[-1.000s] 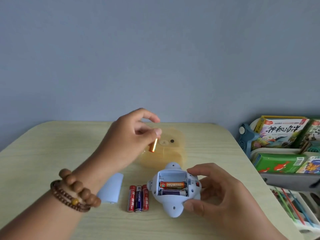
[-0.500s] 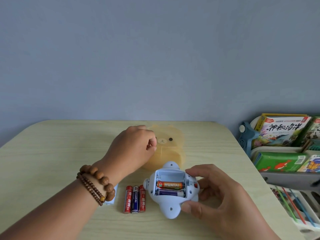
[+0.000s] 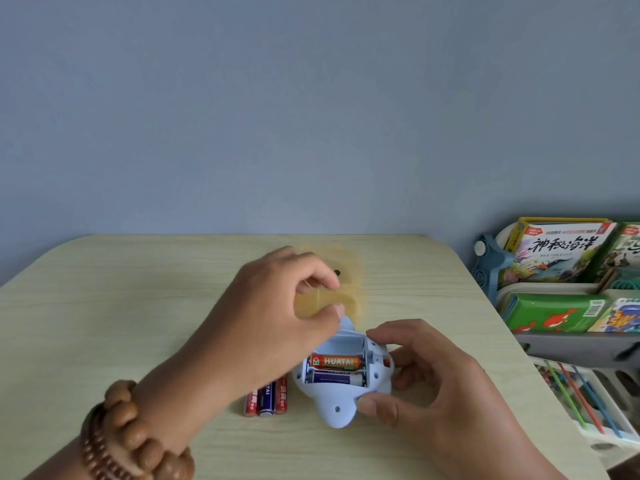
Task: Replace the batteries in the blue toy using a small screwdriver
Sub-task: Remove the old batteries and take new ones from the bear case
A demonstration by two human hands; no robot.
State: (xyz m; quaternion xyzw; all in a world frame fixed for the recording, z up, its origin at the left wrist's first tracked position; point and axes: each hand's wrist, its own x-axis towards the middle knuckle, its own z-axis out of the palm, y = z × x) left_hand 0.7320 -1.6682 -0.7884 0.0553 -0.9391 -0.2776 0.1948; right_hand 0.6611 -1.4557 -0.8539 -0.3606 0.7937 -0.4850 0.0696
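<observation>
Toy (image 3: 337, 407), rounded smooth blue plastic, lower centre: right hand (image 3: 436, 382) grips it, fingers curled; left hand (image 3: 277, 317) fingers curled, hold unclear.

Matt, smooth pale wood-grain on counter (image 3: 104, 323). Smooth plastic w/ soft sheen on blue toy (image 3: 332, 403), incl. its open compartment. Glossy printed wraps, metal ends on fitted cells (image 3: 334, 362) & loose cells (image 3: 266, 400). Translucent yellow plastic, smooth: bear box (image 3: 349, 289). Polished wood beads: bracelet (image 3: 128, 438). Glossy card covers: books (image 3: 554, 251). Flat matt paint: wall (image 3: 311, 116).
</observation>
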